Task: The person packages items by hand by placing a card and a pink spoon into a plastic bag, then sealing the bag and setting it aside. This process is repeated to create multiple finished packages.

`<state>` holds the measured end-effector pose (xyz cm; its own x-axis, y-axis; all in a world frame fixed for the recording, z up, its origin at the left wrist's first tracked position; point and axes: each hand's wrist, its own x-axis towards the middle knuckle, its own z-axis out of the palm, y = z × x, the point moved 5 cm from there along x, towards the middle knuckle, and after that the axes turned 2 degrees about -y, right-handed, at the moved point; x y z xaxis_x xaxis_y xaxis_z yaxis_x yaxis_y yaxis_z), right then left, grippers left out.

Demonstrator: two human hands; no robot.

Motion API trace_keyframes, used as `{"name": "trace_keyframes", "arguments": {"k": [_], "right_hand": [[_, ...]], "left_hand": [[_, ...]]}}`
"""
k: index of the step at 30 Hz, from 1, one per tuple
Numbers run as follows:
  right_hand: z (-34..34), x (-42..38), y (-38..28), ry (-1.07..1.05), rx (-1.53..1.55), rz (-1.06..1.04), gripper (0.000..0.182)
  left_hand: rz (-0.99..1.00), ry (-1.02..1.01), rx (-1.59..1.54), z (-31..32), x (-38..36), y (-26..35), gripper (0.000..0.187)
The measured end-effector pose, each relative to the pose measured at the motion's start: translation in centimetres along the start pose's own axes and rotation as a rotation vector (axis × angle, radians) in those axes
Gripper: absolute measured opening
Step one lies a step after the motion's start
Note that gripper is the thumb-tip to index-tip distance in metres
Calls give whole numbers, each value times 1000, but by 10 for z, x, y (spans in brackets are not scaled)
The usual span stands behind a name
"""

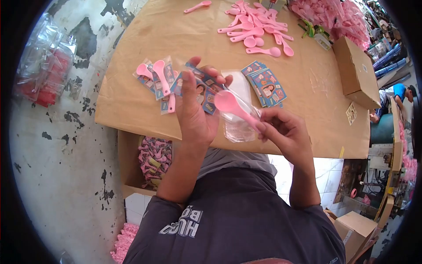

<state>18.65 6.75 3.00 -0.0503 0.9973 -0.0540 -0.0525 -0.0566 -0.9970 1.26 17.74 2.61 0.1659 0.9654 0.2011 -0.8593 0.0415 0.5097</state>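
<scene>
My left hand (pixel 197 99) is raised over the table's near side, its fingers closed round a blue printed card (pixel 208 103) and clear plastic film. In my right hand (pixel 285 132), thumb and fingers pinch the handle end of a pink spoon (pixel 226 102). The spoon's bowl points left and overlaps the card's lower edge in this view. Beneath the hands lies a pile of clear plastic bags (pixel 239 135). Left of my left hand are several clear packets with cards and pink spoons (pixel 161 77). A stack of blue printed cards (pixel 269 87) sits beyond my right hand.
Loose pink spoons (pixel 250 27) are heaped at the table's far side, beside pink-filled bags (pixel 329 15). A cardboard box (pixel 357 72) stands at the right edge. Below the table, an open box (pixel 154 160) holds packed items. Another person (pixel 393 97) is at far right.
</scene>
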Motion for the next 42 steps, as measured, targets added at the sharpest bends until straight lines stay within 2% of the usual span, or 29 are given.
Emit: {"name": "trace_keyframes", "arguments": {"k": [4,6,8,10,13,17,19,20,22,23,24,26,28,30,31,34,35,36,37,39,40,41,42], "right_hand": [[16,13,-6,-12,94,-102,30],[20,18,-2,30,123,-139,33],[21,22,5,75,151,-167,37],[19,27,7,169,-70,-252,43],[19,30,12,252,-84,-310,49],[13,26,0,345,-263,-410,44],[9,14,-15,267,-649,-844,32],[6,11,-16,256,-650,-841,32],[-6,2,-20,261,-312,-820,20],[-13,1,-21,354,-328,-777,20],[-14,5,-23,352,-331,-776,20],[-9,21,-34,372,-673,-726,29],[-5,30,-34,350,-771,-673,35],[16,34,-38,272,-1076,-878,33],[18,36,-39,282,-1080,-873,33],[21,36,-44,191,-946,-914,26],[15,36,-44,179,-723,-883,25],[8,35,-44,167,-499,-848,23],[6,32,-44,177,-505,-846,23],[-7,27,-37,277,-256,-604,27],[-13,26,-33,321,-130,-484,29],[-13,32,-33,245,-201,-428,41],[-12,33,-32,249,-202,-430,41]], "left_hand": [[-99,28,15,-3,-3,-14,53],[-180,24,-179,-4,-3,-21,51],[-224,33,-207,0,-7,-25,51],[-267,37,-235,4,-11,-31,50],[-321,-15,-282,5,-11,-37,46],[-348,-1,-245,2,-9,-32,43],[-376,18,-185,-6,-5,-31,42],[-370,26,-190,-8,-2,-29,42],[-381,73,-156,-8,3,-22,43],[-378,75,-159,-6,4,-19,43],[-420,42,-222,-1,3,-18,44],[-473,7,-286,6,1,-20,46],[-541,-54,-250,12,-3,-25,54],[-587,-57,-237,16,-8,-30,53],[-622,-59,-222,17,-11,-33,52],[-719,-91,-288,15,-17,-34,54],[-633,-28,-131,15,-14,-29,57],[-642,-37,-134,13,-13,-30,57],[-565,-58,-32,8,-9,-26,58],[-430,-107,174,4,-4,-21,64],[-436,-112,174,4,-4,-22,64],[-441,-237,295,9,-6,-22,63],[-440,-362,415,15,-10,-22,62]]}}
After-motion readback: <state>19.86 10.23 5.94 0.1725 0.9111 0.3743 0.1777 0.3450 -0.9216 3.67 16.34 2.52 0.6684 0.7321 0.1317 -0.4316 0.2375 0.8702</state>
